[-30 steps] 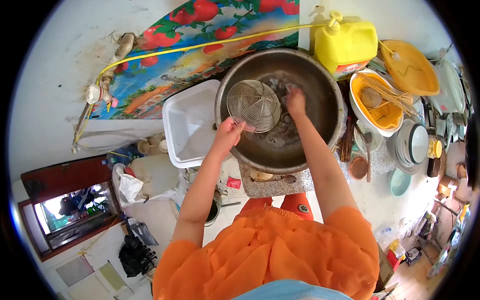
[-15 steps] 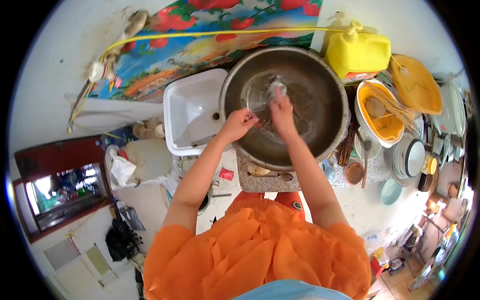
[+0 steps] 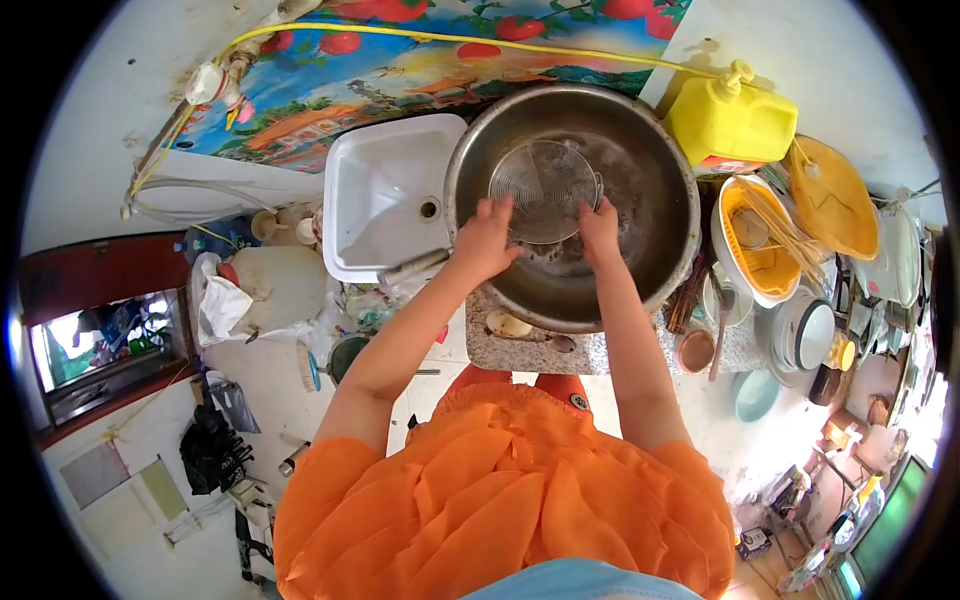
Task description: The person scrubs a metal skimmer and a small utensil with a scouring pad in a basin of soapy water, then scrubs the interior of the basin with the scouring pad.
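A round wire skimmer (image 3: 545,185) with fine concentric rings is held tilted inside a large metal basin (image 3: 678,250). My left hand (image 3: 486,238) grips its rim at the lower left, fingers closed. At the lower right edge my right hand (image 3: 600,232) pinches the rim, its fingertips close to a small wire loop. Shallow cloudy water covers the basin's bottom. A grey handle (image 3: 413,267) sticks out left of my left wrist, over the sink's front edge; whether it joins the skimmer is hidden by my arm.
A white sink (image 3: 375,205) adjoins the basin on the left. To the right stand a yellow jug (image 3: 730,120), a white bowl with a yellow basket (image 3: 770,265) and stacked bowls (image 3: 825,325). A spoon (image 3: 560,343) lies on the stone ledge (image 3: 620,355) in front.
The skimmer has turned to show its full round face. My right hand has shifted from a silvery blurred clump to the skimmer's right rim. The view has shifted slightly.
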`<control>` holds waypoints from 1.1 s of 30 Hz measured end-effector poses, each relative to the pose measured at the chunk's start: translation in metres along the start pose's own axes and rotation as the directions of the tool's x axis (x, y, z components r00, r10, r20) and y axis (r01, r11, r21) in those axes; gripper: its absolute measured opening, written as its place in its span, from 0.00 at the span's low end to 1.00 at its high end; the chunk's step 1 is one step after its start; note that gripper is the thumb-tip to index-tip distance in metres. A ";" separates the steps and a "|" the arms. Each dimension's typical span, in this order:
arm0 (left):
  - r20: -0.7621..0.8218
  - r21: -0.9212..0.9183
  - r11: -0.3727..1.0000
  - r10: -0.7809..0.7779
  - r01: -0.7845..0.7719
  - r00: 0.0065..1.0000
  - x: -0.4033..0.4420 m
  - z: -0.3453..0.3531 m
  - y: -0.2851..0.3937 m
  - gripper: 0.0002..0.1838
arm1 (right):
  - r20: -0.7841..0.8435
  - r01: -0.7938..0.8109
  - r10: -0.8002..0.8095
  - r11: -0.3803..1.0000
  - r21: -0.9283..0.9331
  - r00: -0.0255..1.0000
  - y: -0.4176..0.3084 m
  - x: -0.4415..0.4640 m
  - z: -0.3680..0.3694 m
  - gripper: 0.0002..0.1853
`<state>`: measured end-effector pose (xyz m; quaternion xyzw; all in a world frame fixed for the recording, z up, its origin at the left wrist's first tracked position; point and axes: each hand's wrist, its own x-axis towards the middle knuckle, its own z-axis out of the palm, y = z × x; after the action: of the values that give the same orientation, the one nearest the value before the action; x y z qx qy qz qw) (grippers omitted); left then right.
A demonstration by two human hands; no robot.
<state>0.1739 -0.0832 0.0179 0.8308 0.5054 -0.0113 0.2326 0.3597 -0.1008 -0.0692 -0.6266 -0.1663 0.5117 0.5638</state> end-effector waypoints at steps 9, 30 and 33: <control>0.203 -0.386 0.781 -0.446 0.490 0.872 0.050 0.044 -0.049 0.27 | -0.207 0.057 -0.152 0.914 -0.402 0.966 -0.004 0.002 0.015 0.14; 0.473 -0.739 0.228 -0.496 0.635 0.728 0.088 0.052 -0.025 0.11 | 0.032 0.545 -0.656 0.598 -0.588 0.754 -0.016 -0.006 0.034 0.17; 0.521 -0.728 0.210 -0.449 0.653 0.726 0.072 0.052 0.005 0.09 | -0.040 0.526 -0.710 0.557 -0.643 0.703 -0.002 0.034 0.041 0.17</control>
<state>0.2243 -0.0459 -0.0449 0.3392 0.6697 0.0877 0.6548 0.3405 -0.0516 -0.0763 -0.7362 -0.4412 0.0995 0.5035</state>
